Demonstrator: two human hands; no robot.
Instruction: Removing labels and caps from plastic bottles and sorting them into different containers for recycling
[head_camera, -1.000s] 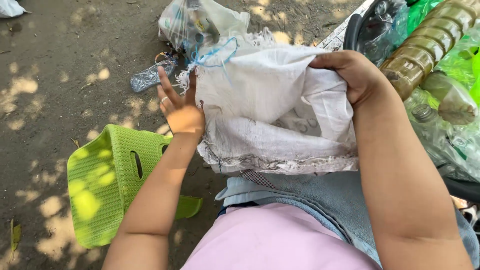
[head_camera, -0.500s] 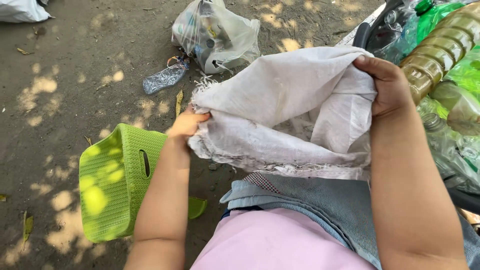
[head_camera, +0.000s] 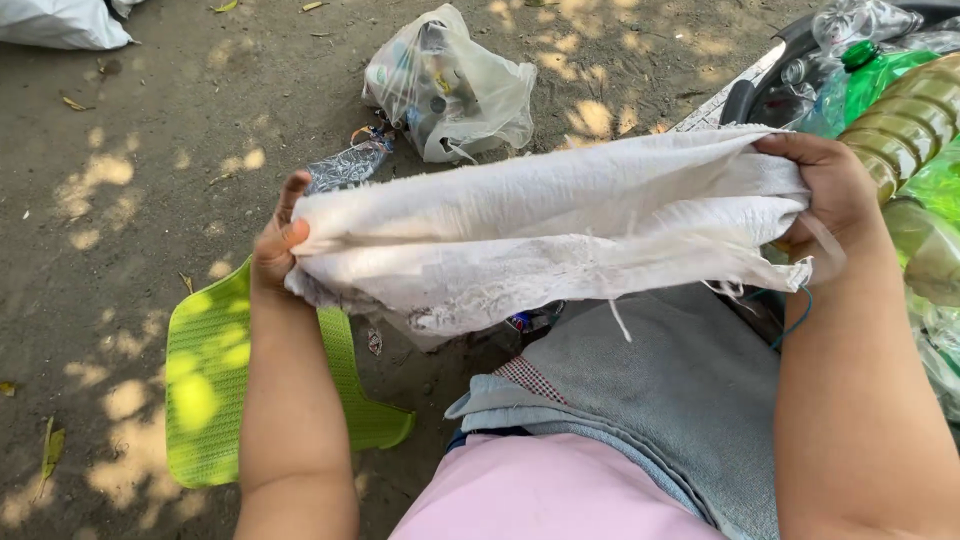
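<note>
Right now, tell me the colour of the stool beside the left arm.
Bright lime green: the plastic stool shows best in the head view.

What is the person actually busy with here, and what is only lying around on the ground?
In hand:
- white woven sack, stretched between both hands
- left hand gripping one end
- right hand gripping the other end

Lying about:
- green plastic stool
- clear bag of rubbish
- crushed clear bottle
- pile of plastic bottles
- white bag at the far corner
</note>
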